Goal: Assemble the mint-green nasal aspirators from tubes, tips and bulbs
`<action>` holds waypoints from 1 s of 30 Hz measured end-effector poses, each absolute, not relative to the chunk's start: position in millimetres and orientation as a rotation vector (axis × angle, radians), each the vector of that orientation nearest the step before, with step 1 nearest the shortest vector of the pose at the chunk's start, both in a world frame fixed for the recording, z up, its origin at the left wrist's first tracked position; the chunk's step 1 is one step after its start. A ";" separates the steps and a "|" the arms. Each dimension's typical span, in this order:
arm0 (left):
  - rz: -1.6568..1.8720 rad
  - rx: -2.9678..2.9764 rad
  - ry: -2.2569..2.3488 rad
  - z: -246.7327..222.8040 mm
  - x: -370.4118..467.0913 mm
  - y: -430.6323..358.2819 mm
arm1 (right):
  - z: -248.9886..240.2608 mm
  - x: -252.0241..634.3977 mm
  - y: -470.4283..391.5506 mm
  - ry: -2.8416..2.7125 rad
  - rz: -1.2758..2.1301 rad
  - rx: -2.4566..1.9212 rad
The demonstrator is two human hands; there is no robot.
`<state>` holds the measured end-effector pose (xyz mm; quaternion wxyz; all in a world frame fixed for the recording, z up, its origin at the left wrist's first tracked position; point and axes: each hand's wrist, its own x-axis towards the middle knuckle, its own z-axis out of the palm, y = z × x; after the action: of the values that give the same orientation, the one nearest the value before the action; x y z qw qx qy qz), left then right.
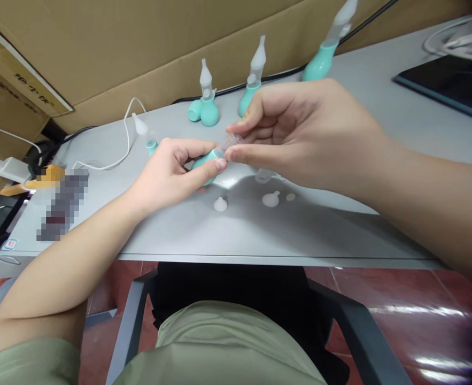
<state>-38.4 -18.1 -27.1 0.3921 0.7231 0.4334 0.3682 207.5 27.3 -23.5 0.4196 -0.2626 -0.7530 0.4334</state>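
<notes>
My left hand (167, 174) is closed around a teal squeeze bulb (204, 160), which lies tilted in the fingers. A clear plastic tube (230, 141) rises from the bulb's neck toward the right. Between thumb and fingertips, my right hand (300, 133) pinches the tube's outer end. Just below the hands, a small white cone-shaped piece (220, 204), a white round piece with a tab (271, 199) and a little white disc (291, 197) lie on the table. A translucent part (263, 175) sits behind them, in the right hand's shadow.
Along the back stand teal nasal aspirators with white tips (209, 112) (258, 67) (319, 63), and another (141, 125) is partly behind my left hand. A teal piece (194, 110) lies beside one. A white cable (127, 139), a blurred-out object (63, 206) and a black flat device (452, 85) flank them.
</notes>
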 end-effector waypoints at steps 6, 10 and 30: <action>1.034 1.741 1.106 -33.8 -40.4 -8.9 | -20.9 216.3 22.9 -2.095 0.385 -0.710; 1.076 1.761 1.064 -36.4 -43.1 -4.3 | -25.8 219.8 21.2 -2.351 0.132 -0.399; 1.055 2.042 1.028 -38.6 -46.8 -3.3 | -0.8 230.8 27.5 -1.931 0.688 -0.809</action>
<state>-46.8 -3.3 -38.6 0.3070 0.7718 0.3888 0.3987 230.8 27.5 -0.8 0.4522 -0.3274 -0.7816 0.2784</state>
